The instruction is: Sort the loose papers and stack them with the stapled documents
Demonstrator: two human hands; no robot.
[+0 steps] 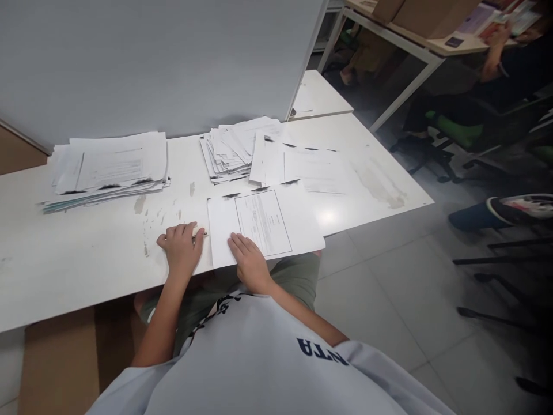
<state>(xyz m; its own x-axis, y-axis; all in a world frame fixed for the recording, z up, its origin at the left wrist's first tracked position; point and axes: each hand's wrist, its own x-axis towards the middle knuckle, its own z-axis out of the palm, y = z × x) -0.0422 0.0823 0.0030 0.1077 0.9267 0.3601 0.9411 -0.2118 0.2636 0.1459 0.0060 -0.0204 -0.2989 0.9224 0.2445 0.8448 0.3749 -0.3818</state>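
My left hand (181, 248) rests on the white table, fingers curled around a small cream-coloured object (199, 231) with a dark tip. Most of that object is hidden by the hand, so its kind is unclear. Just to its right lies a printed sheet (268, 222) with a black-framed block of text and dark smudges along its far edge. On this sheet my right hand (248, 262) lies flat, fingers stretched out and pressing the paper near the table's front edge. The sheet's right corner juts past that edge.
A thick paper stack (110, 164) lies to the left. Behind the sheet are an uneven pile of papers (228, 150) and more printed sheets (311, 164). A grey partition (164, 63) borders the table (103, 253). At another desk, right, a person (514, 69) sits near a cardboard box (427, 17).
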